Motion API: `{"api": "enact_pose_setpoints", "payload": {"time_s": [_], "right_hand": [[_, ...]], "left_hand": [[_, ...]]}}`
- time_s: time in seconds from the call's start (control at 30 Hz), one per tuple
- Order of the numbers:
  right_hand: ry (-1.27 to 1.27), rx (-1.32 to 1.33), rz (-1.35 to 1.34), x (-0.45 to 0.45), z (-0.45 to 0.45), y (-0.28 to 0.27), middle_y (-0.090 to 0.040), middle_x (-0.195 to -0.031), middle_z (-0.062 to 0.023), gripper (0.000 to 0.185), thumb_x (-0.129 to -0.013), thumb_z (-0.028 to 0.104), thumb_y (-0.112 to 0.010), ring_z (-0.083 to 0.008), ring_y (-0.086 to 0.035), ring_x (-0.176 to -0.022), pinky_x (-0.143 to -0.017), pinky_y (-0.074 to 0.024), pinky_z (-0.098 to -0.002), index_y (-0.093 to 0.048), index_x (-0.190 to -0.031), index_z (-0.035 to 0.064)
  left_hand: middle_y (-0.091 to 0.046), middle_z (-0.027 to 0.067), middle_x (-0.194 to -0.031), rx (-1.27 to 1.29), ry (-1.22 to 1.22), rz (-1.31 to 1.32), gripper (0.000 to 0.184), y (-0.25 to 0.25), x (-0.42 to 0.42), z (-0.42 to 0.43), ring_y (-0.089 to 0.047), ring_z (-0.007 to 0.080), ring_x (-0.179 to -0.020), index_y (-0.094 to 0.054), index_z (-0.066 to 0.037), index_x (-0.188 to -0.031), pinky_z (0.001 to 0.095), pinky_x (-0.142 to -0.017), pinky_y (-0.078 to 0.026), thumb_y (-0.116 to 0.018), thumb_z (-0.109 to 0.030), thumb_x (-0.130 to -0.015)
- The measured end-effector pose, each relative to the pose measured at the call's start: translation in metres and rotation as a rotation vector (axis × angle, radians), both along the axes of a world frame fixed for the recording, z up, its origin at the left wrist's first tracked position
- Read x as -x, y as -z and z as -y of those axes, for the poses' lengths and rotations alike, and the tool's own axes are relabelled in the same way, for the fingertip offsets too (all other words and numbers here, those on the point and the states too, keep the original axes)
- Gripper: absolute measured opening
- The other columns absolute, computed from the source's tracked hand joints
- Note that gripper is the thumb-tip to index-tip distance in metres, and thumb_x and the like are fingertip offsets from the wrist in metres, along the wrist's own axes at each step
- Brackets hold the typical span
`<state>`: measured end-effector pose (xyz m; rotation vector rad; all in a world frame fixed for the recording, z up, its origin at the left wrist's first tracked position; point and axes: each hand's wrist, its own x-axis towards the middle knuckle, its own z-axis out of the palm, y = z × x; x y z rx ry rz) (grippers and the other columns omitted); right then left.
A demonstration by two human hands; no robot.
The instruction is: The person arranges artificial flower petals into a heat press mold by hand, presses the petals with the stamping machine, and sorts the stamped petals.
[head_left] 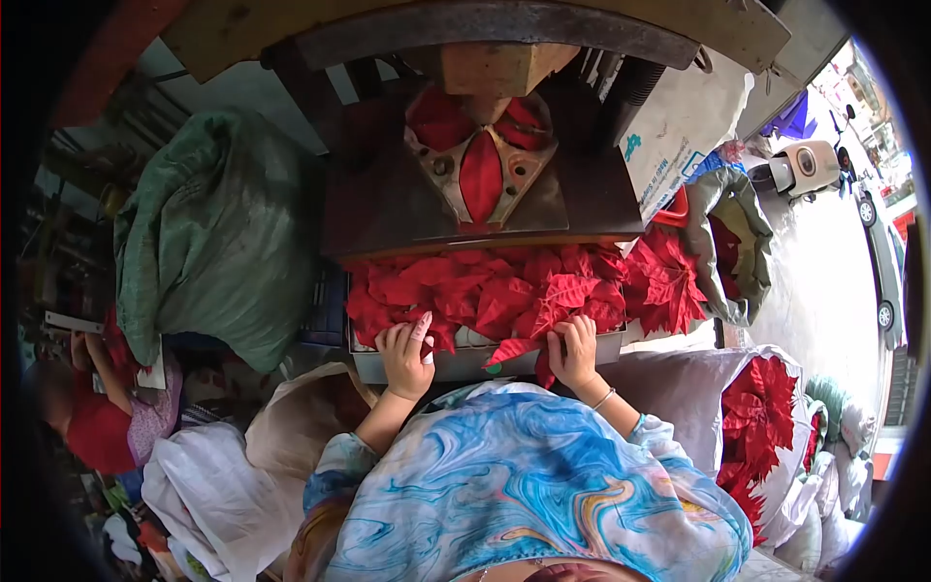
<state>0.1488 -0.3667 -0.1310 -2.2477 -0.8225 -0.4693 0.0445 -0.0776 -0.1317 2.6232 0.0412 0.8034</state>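
Observation:
A long metal tray (pixel 364 367) full of red fabric poinsettia flowers (pixel 465 291) stands in front of me. My left hand (pixel 405 357) rests at its near edge against the petals, fingers loosely apart, with white tape on some fingertips. At the right part of the same edge, my right hand (pixel 576 351) has its fingers closed on a red fabric petal piece (pixel 545 371) that hangs over the rim. Behind the tray, a press (pixel 509 58) stands over a metal die (pixel 538 175) with red petal shapes in its openings.
A large green sack (pixel 218 223) stands at the left, with white sacks (pixel 223 485) below it. More red flowers (pixel 667 276) and an open sack (pixel 742 242) are at the right. A white sack of flowers (pixel 669 383) lies near my right side. Another person (pixel 107 417) sits far left.

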Motion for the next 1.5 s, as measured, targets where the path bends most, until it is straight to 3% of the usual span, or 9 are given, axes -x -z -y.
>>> {"api": "enact_pose_setpoints", "payload": {"time_s": [0.6,0.7,0.8,1.07,1.17,1.27,1.37,1.43,1.5], "right_hand": [[0.015,-0.027,-0.027,-0.001,-0.003,-0.009,-0.057,-0.088,-0.0115,0.013,-0.080,0.004,-0.067,-0.0315,-0.054,-0.084,-0.077,-0.0414,-0.0402,-0.059,-0.090,0.0049],[0.088,-0.330,-0.131,-0.002,-0.012,-0.042,-0.063,-0.101,-0.0129,0.007,-0.085,-0.002,-0.061,-0.0301,-0.056,-0.095,-0.088,-0.0436,-0.0393,-0.058,-0.091,0.0012],[-0.047,-0.403,-0.154,-0.006,-0.030,-0.089,-0.065,-0.103,-0.0131,0.009,-0.086,-0.004,-0.060,-0.0306,-0.058,-0.100,-0.091,-0.0441,-0.0403,-0.060,-0.094,0.0008],[-0.547,-0.085,-0.746,-0.001,-0.062,-0.109,-0.066,-0.083,-0.0108,0.006,-0.094,0.007,-0.055,-0.0303,-0.065,-0.076,-0.069,-0.0495,-0.0394,-0.056,-0.091,0.0018],[-0.563,-0.132,-0.730,0.010,-0.061,-0.094,-0.065,-0.080,-0.0152,0.007,-0.094,0.005,-0.052,-0.0328,-0.065,-0.073,-0.067,-0.0507,-0.0398,-0.057,-0.096,0.0007],[-0.528,-0.141,-0.723,0.007,-0.041,-0.095,-0.064,-0.090,-0.0169,0.009,-0.091,-0.001,-0.050,-0.0340,-0.064,-0.085,-0.073,-0.0519,-0.0399,-0.059,-0.090,0.0006],[-0.098,-0.669,-0.432,-0.022,-0.037,-0.153,-0.063,-0.087,-0.0074,0.016,-0.097,-0.006,-0.047,-0.0149,-0.060,-0.077,-0.072,-0.0492,-0.0258,-0.062,-0.095,-0.0010],[-0.073,-0.800,-0.292,-0.031,-0.042,-0.163,-0.068,-0.092,-0.0093,0.017,-0.099,-0.003,-0.048,-0.0141,-0.065,-0.084,-0.078,-0.0513,-0.0276,-0.064,-0.102,-0.0013],[-0.101,-0.670,-0.193,-0.047,-0.058,-0.173,-0.070,-0.093,-0.0106,0.016,-0.098,-0.002,-0.050,-0.0146,-0.066,-0.085,-0.079,-0.0518,-0.0288,-0.064,-0.104,-0.0019]], "left_hand": [[-0.065,0.0099,-0.098,-0.094,-0.062,0.090,0.034,-0.021,-0.003,0.006,-0.059,0.0289,-0.095,-0.063,-0.007,-0.124,0.0456,-0.091,-0.040,-0.057,-0.014,-0.091],[-0.066,0.0104,-0.094,0.618,0.069,0.027,0.024,-0.031,-0.002,0.011,-0.061,0.0196,-0.076,-0.063,-0.001,-0.119,0.0308,-0.070,-0.049,-0.054,-0.004,-0.097],[-0.067,0.0079,-0.094,0.957,0.241,-0.080,0.020,-0.093,-0.011,0.023,-0.058,0.0124,-0.071,-0.065,0.000,-0.115,0.0283,-0.066,-0.048,-0.053,-0.008,-0.101],[-0.071,0.0060,-0.090,0.932,0.350,-0.179,0.018,-0.099,-0.052,0.049,-0.055,0.0067,-0.061,-0.070,-0.001,-0.107,0.0218,-0.056,-0.044,-0.061,-0.015,-0.098],[-0.067,0.0048,-0.081,1.796,0.185,-0.462,0.018,-0.116,-0.054,0.048,-0.040,0.0017,-0.048,-0.069,-0.003,-0.103,0.0203,-0.042,-0.031,-0.061,-0.019,-0.098],[-0.063,0.0015,-0.076,1.604,0.098,-0.305,0.018,-0.118,-0.058,0.016,-0.040,0.0016,-0.049,-0.069,-0.002,-0.103,0.0197,-0.042,-0.031,-0.061,-0.017,-0.098],[-0.060,-0.0006,-0.070,1.405,0.105,-0.409,0.018,-0.129,-0.051,0.003,-0.044,0.0039,-0.051,-0.071,-0.001,-0.099,0.0215,-0.044,-0.033,-0.062,-0.016,-0.097],[-0.061,-0.0008,-0.067,1.191,0.123,-0.461,0.019,-0.136,-0.055,0.015,-0.052,0.0068,-0.056,-0.074,-0.001,-0.096,0.0245,-0.052,-0.039,-0.066,-0.018,-0.095],[-0.064,0.0006,-0.069,1.045,0.143,-0.460,0.018,-0.121,-0.052,0.031,-0.054,0.0076,-0.060,-0.073,0.000,-0.097,0.0251,-0.056,-0.043,-0.066,-0.016,-0.094]]}}
